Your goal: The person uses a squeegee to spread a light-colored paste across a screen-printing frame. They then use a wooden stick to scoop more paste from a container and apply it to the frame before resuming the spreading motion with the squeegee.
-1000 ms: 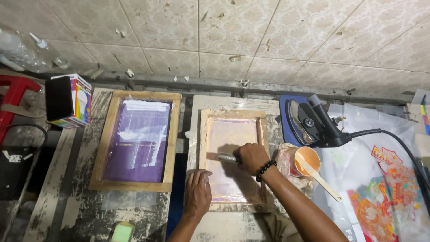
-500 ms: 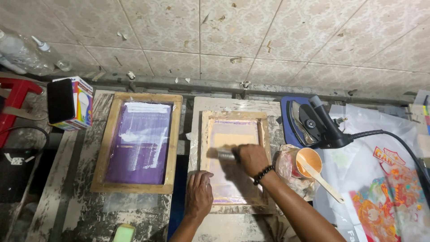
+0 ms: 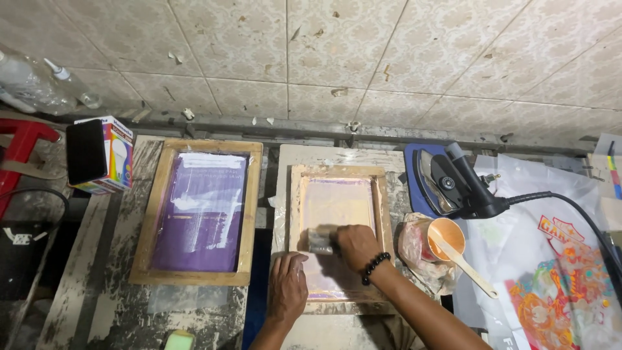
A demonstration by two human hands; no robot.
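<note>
**Two hands at a small wooden printing frame**

The right hand (image 3: 355,245), wearing a dark bead bracelet, is gripping a squeegee (image 3: 320,240) with fingers closed round it, its blade resting on the mesh of the small wooden screen frame (image 3: 386,214) at bench centre. The left hand (image 3: 287,290) is lying flat, fingers extended, pressing the frame's lower left corner. A larger purple-meshed frame (image 3: 202,210) is lying just to the left; an orange ink cup (image 3: 446,236) is standing to the right.

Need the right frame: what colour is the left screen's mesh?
Purple, streaked white, on the left screen's mesh; head view.
</note>
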